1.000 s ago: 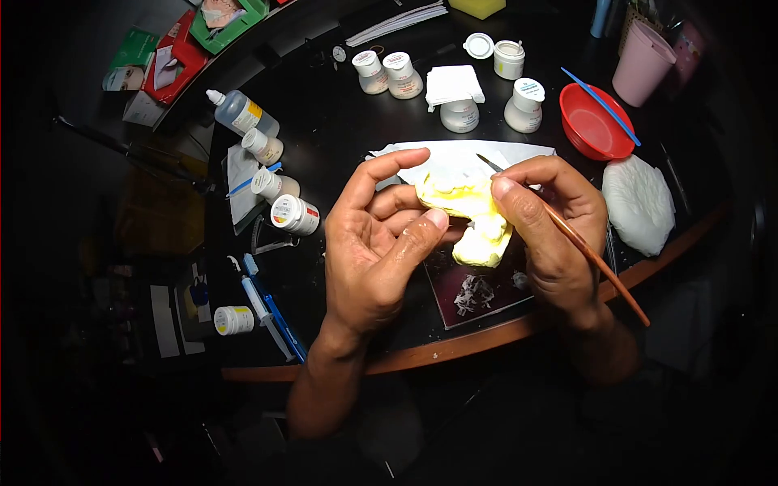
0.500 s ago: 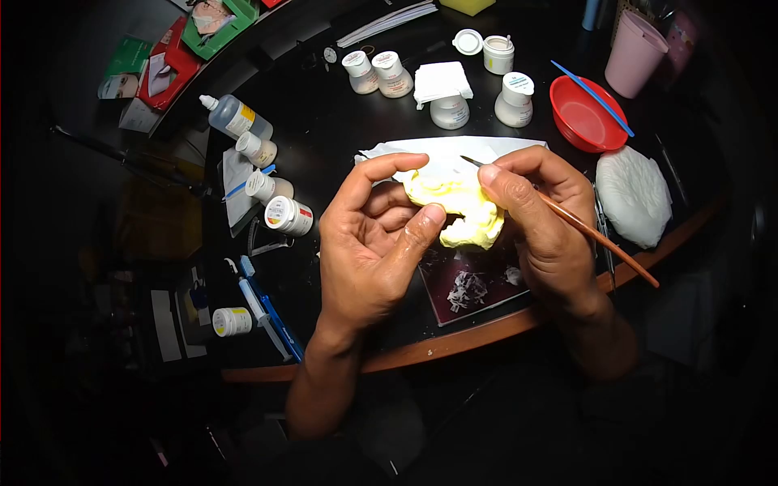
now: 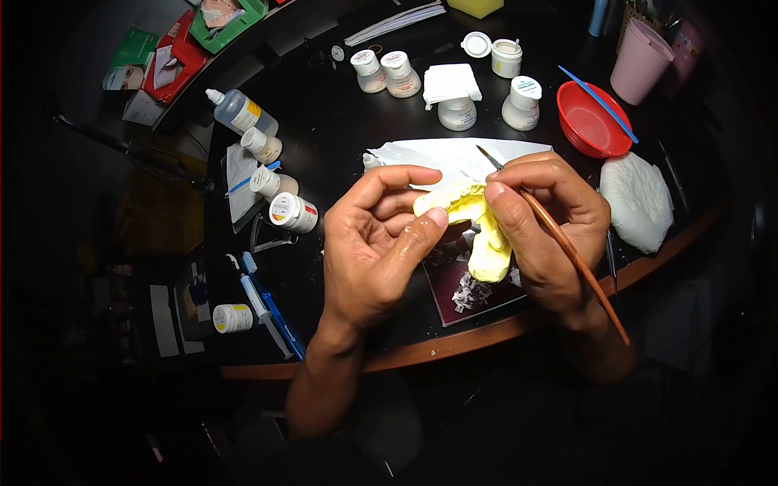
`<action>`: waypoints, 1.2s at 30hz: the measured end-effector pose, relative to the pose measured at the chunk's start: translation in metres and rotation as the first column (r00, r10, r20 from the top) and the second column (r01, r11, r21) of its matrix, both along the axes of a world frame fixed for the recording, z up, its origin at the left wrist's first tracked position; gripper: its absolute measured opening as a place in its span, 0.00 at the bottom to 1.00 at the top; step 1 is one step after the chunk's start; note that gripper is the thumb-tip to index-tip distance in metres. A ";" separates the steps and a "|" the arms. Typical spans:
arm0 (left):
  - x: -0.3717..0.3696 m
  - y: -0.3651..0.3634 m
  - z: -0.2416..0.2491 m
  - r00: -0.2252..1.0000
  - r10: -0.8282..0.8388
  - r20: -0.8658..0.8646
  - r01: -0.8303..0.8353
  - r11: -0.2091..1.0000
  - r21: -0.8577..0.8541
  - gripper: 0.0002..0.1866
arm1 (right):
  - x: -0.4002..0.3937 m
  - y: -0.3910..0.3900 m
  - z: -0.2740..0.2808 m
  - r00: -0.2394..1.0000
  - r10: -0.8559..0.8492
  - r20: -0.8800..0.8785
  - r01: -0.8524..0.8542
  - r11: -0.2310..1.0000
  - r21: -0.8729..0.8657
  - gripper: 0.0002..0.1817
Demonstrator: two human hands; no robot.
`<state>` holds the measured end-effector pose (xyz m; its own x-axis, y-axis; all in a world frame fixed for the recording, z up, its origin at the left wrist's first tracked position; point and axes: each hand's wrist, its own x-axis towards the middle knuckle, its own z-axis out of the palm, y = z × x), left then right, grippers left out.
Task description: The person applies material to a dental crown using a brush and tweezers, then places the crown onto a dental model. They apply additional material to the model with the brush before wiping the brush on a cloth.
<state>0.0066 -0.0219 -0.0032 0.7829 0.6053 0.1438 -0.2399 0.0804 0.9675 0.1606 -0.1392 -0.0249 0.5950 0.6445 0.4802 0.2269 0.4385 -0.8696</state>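
Note:
A yellow dental cast (image 3: 489, 253), curved like an arch, is held up between my two hands above the desk. My left hand (image 3: 377, 243) pinches its left end between thumb and fingers. A thin brush with a brown wooden handle (image 3: 579, 267) lies in my right hand (image 3: 559, 219), its dark tip pointing up and left, clear of the cast. My right thumb and fingertips also touch the cast's right side. Beneath the cast is a dark red tile (image 3: 450, 301) with white shavings (image 3: 470, 293). White paper (image 3: 438, 150) lies behind my hands.
Several jars stand around, including a lidded one (image 3: 519, 104) at the back and a white one (image 3: 292, 212) at left. A red bowl (image 3: 587, 130) with a blue stick (image 3: 597, 104) across it sits right, near a white padded bundle (image 3: 638, 202). Blue toothbrush (image 3: 275, 314) at left.
The cast has been turned, so its arch now opens downward and one leg hangs lower. The brush handle has swung to a steeper angle. The view has shifted slightly.

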 end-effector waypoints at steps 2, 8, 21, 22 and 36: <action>-0.001 0.001 -0.001 0.998 0.018 -0.055 -0.018 1.000 -0.005 0.17 | -0.001 0.004 -0.002 0.998 -0.037 0.055 0.034 0.998 0.045 0.05; 0.000 0.005 0.000 0.984 -0.031 -0.175 0.017 0.996 -0.083 0.20 | -0.002 0.006 -0.004 0.973 -0.119 0.196 0.114 0.993 0.036 0.06; 0.000 0.007 -0.001 0.981 -0.011 -0.195 -0.014 0.992 -0.128 0.17 | 0.003 0.005 0.000 0.895 -0.174 0.411 0.168 0.984 0.052 0.07; 0.000 0.007 -0.002 0.981 0.004 -0.193 -0.029 0.992 -0.124 0.17 | 0.005 0.004 0.001 0.876 -0.201 0.438 0.182 0.980 0.087 0.09; 0.001 0.007 -0.007 0.989 0.095 -0.113 -0.104 0.992 -0.073 0.16 | -0.001 -0.007 -0.001 0.841 0.066 0.538 -0.133 0.987 0.087 0.15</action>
<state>0.0072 -0.0145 -0.0102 0.7265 0.6871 0.0103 -0.1442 0.1379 0.9799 0.1596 -0.1466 -0.0254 0.1624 0.6063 0.7785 0.5894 0.5732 -0.5693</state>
